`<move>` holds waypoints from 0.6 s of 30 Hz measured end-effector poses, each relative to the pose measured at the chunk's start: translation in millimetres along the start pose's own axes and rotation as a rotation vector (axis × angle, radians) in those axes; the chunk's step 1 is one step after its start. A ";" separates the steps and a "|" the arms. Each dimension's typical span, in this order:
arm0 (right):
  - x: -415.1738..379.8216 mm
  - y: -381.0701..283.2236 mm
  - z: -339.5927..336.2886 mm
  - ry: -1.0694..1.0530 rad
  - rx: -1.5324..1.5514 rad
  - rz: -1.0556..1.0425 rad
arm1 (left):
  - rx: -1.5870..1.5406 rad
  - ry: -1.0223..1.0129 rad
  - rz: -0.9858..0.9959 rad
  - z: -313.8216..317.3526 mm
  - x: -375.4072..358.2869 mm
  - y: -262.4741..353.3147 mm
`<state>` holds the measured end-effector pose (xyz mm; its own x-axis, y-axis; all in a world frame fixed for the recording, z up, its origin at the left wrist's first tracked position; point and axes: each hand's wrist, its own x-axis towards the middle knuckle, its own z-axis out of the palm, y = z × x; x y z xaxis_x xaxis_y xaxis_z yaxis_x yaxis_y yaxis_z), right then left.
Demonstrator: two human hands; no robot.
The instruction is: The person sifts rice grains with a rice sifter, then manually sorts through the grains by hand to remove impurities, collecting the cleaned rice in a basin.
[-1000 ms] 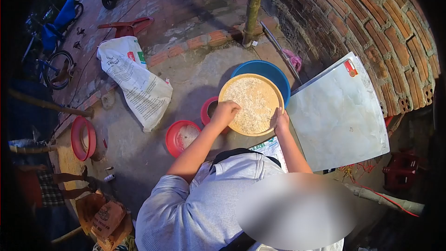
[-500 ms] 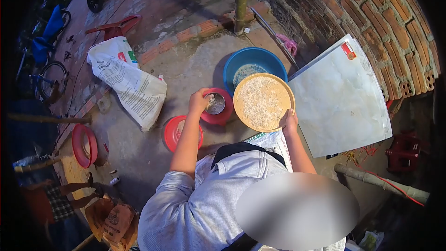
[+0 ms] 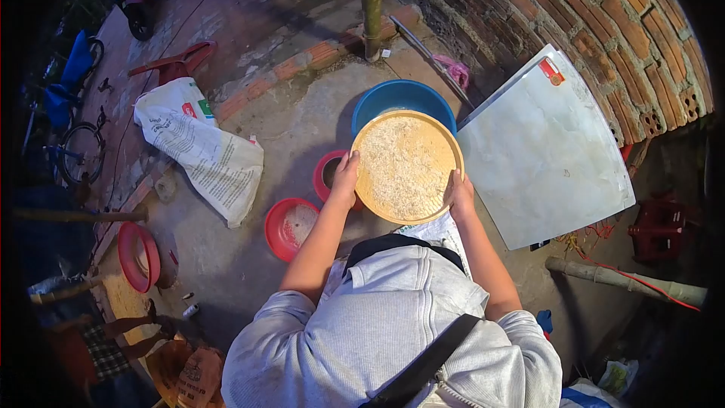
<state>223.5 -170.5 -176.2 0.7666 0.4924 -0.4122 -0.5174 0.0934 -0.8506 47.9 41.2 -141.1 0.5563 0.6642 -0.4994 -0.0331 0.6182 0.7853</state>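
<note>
Between my hands is a round yellow sieve tray (image 3: pixel 408 166) with pale, flaky grains spread over it. My left hand (image 3: pixel 345 177) grips its left rim, and my right hand (image 3: pixel 461 195) grips the lower right rim. Behind the tray, partly covered by it, stands a blue basin (image 3: pixel 404 96). A red bowl (image 3: pixel 322 175) with a dark round opening inside shows beside my left hand, mostly hidden by the hand and the tray. Another red bowl (image 3: pixel 279 229) with pale grains sits nearer me, left of my forearm.
A white printed sack (image 3: pixel 204 155) lies at the left. A large pale panel (image 3: pixel 544 159) rests at the right by the brick wall (image 3: pixel 604 23). A bamboo post (image 3: pixel 371 7) rises beyond the basin. At the lower left are a red basin (image 3: pixel 138 257) and part of a person (image 3: pixel 106 347).
My left hand has left the small metal cup in the red bowl and taken hold of the tray's left rim. The tray has moved slightly left in the view.
</note>
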 end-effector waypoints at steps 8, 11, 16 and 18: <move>-36.1 -61.7 35.1 0.043 -1.146 -0.888 | -0.001 0.018 0.165 3.7 -3.9 3.2; -30.1 -59.5 40.7 -0.128 -1.458 -0.944 | -0.039 -0.021 0.169 10.4 -10.7 6.0; -36.4 -55.2 66.0 -0.132 -1.448 -0.852 | -0.067 -0.028 0.194 19.6 -14.2 7.4; -46.2 -61.5 76.3 -0.253 -1.394 -0.915 | -0.109 -0.021 0.192 20.2 -13.8 9.4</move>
<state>190.9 -133.0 -80.0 0.4563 0.8426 0.2861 0.8434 -0.3071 -0.4408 56.7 29.4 -119.5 0.5483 0.7657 -0.3362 -0.2291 0.5242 0.8202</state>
